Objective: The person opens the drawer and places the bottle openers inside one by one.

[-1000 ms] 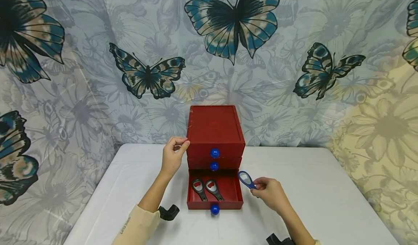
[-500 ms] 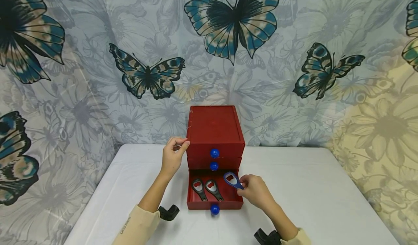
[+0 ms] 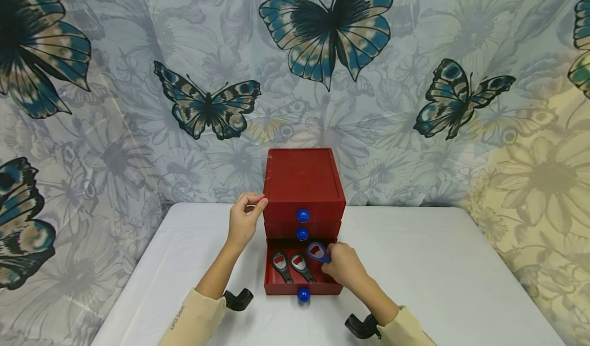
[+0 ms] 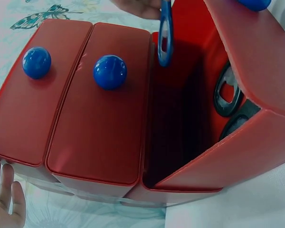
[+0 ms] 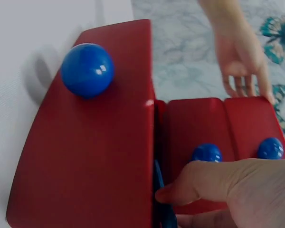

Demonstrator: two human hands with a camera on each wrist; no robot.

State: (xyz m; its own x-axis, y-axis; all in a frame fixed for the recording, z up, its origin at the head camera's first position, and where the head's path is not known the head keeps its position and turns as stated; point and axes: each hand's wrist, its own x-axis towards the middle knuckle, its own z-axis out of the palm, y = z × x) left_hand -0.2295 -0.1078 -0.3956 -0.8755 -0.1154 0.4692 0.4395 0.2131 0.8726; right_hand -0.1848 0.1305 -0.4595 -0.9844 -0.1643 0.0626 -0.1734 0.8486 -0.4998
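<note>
My right hand (image 3: pixel 344 266) pinches a blue bottle opener (image 3: pixel 318 252) by its handle, above the pulled-out bottom drawer (image 3: pixel 303 288) of a small red drawer cabinet (image 3: pixel 303 177). In the right wrist view the thumb presses on the blue bottle opener (image 5: pixel 158 178), partly hidden by the drawer front. Two black bottle openers, a left one (image 3: pixel 287 273) and a right one (image 3: pixel 304 271), lie side by side in that drawer. My left hand (image 3: pixel 243 223) touches the cabinet's upper left side with its fingertips; in the left wrist view its fingers (image 4: pixel 5 187) are extended.
Two closed drawers with blue knobs, an upper (image 3: pixel 302 216) and a middle one (image 3: pixel 301 234), sit above the pulled-out drawer. The cabinet stands on a white-covered table (image 3: pixel 415 264). Behind it hangs a butterfly-patterned cloth (image 3: pixel 369 172).
My right hand has carried the blue bottle opener leftward, from beside the cabinet to over the pulled-out drawer, near the black ones. The left hand has stayed in place.
</note>
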